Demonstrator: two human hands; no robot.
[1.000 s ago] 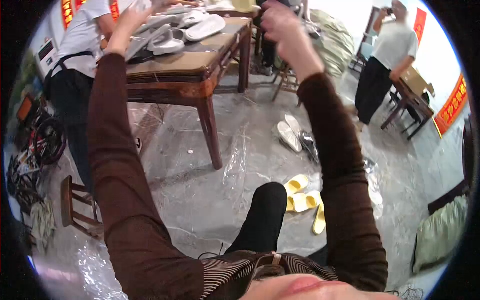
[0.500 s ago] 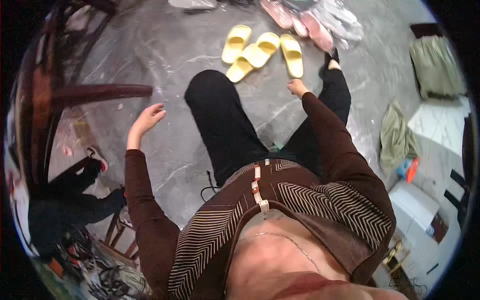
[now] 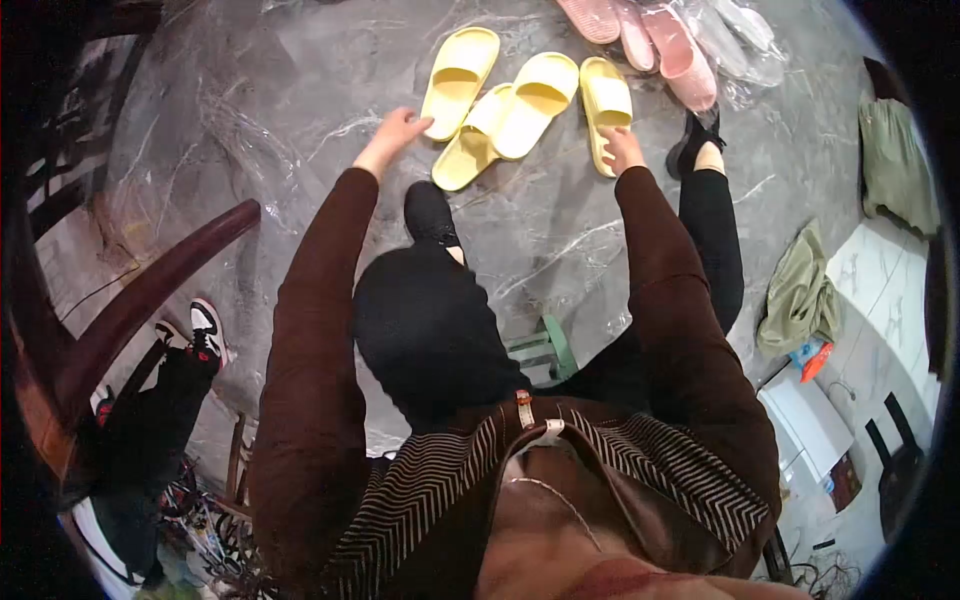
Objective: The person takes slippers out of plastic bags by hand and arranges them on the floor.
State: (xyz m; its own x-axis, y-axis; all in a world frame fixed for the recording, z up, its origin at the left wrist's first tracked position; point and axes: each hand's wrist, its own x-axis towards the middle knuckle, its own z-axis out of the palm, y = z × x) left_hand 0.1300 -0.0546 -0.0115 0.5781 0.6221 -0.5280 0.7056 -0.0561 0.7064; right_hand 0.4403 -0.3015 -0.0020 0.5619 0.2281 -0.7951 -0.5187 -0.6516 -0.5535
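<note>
Four-strapped pairs aside, several yellow slide slippers lie on the grey floor in front of me. My left hand (image 3: 398, 134) is at the heel of the leftmost yellow slipper (image 3: 461, 84), fingers loosely bent and apart, with nothing held. Two yellow slippers lie in the middle, the upper slipper (image 3: 541, 105) overlapping the lower slipper (image 3: 466, 152). My right hand (image 3: 622, 150) is over the heel end of the rightmost yellow slipper (image 3: 606, 95), its fingers spread; whether they press on it I cannot tell.
Pink slippers (image 3: 684, 60) and clear plastic wrapping (image 3: 735, 45) lie at the top right. A dark wooden chair leg (image 3: 160, 290) juts in at left, near another person's shoe (image 3: 207, 330). A green stool (image 3: 548, 350) is beneath me. Green cloth (image 3: 803, 295) lies at right.
Both hands have moved forward to the yellow slippers, the left also to the right. My body leans further forward, and the slippers appear larger and closer.
</note>
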